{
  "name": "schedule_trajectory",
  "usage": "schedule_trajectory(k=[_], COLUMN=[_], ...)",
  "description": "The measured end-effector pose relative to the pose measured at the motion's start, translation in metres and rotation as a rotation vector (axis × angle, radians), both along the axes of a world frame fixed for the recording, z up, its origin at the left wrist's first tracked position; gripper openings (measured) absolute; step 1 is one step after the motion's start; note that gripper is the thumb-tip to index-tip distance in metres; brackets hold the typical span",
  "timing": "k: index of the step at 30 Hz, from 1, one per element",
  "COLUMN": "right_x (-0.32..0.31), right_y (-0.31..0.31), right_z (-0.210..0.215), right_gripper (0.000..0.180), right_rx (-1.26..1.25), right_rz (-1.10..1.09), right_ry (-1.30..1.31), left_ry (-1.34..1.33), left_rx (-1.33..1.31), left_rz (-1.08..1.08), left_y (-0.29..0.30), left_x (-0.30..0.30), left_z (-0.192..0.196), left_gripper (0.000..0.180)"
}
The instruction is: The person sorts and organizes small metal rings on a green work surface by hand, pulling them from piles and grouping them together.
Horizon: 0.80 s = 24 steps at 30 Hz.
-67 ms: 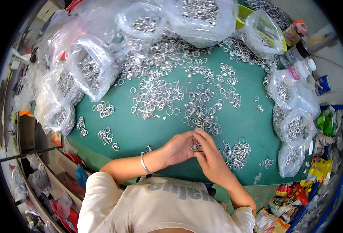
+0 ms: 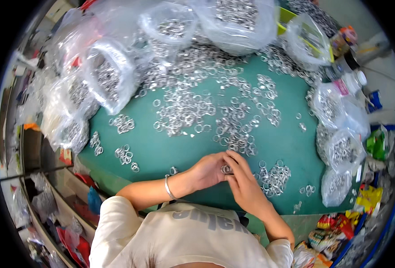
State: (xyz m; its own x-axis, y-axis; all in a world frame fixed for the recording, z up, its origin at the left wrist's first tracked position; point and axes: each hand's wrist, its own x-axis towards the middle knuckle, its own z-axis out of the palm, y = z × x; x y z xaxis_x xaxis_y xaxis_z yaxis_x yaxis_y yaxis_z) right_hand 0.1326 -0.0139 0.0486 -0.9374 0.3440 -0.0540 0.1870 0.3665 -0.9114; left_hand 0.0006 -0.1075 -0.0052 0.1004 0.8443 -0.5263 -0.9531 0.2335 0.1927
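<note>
Both hands are pinching a small stack of metal rings together, left hand and right hand meeting fingertip to fingertip just above the near edge of the green bench. Small ring clusters are sitting right beside the right hand, a big loose pile is spreading further out, and clear bags of rings are crowding the far edge and both sides.
</note>
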Motion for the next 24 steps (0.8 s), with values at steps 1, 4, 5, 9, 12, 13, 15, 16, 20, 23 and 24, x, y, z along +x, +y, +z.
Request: schedule_trajectory(k=[1,4,5,9,12,13,15,16,20,23,24], right_x=[0.002,0.005,0.010,0.018,0.016,0.016,0.014,0.013,0.019,0.028,0.025], right_y=[0.004,0.015,0.018,0.020,0.016,0.015,0.017,0.019,0.027,0.040,0.042], right_z=[0.005,0.012,0.008,0.005,-0.001,-0.003,-0.008,-0.008,0.003,0.004,0.005], right_gripper=[0.040,0.031,0.029,0.026,0.025,0.025,0.025,0.025,0.029,0.033,0.038], right_rx=[0.063,0.110,0.184,0.070,0.048,0.050,0.058,0.071,0.103,0.239,0.356], right_rz=[0.034,-0.195,-0.287,-0.206,-0.113,-0.092,-0.100,-0.109,-0.060,-0.053,-0.109], right_ry=[-0.013,-0.014,-0.006,-0.120,-0.145,-0.135,-0.099,-0.090,-0.256,-0.305,-0.266], left_ry=[0.047,0.230,0.350,1.190,1.606,1.973,2.100,2.138,2.247,2.222,2.284], left_rx=[-0.040,-0.003,0.003,-0.157,-0.518,-0.560,-0.746,-0.789,-0.743,-0.748,-0.796], left_rz=[0.029,0.008,0.007,0.230,0.411,0.440,0.450,0.447,0.287,0.114,0.115], left_y=[0.000,-0.018,-0.028,-0.082,-0.128,-0.151,-0.170,-0.172,-0.183,-0.180,-0.175], left_x=[0.002,-0.015,-0.023,-0.086,-0.145,-0.174,-0.206,-0.212,-0.215,-0.204,-0.198], left_z=[0.001,0.014,0.018,0.032,0.025,0.000,-0.017,-0.016,-0.039,-0.031,-0.031], left_gripper=[0.023,0.020,0.020,0.024,0.019,0.020,0.019,0.019,0.023,0.030,0.031])
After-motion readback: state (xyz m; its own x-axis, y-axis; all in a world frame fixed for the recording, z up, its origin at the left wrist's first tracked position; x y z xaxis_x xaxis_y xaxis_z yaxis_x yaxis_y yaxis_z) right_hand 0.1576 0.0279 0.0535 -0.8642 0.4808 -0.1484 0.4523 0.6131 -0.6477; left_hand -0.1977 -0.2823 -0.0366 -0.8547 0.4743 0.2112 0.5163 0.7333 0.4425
